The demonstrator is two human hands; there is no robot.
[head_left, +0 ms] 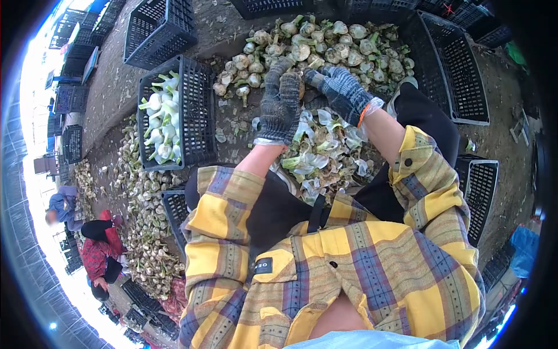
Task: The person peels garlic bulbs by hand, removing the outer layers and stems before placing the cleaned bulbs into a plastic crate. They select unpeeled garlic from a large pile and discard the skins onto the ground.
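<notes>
Left hand [279, 107], right hand [342, 93] (both gloved) at piled bulbs [344, 54].

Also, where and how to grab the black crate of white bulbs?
Probably by the rims of its two short ends, from outside and above: the crate stands upright, longer than wide, and those raised rims leave the white bulbs inside untouched.

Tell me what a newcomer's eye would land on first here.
Probably the yellow plaid shirt filling the lower middle, then the left hand and right hand in grey knitted gloves, close together above it. Just beyond them spreads a heap of soil-stained whitish bulbs; to their left, clean white bulbs with green stems gleam in a black plastic crate.
</notes>
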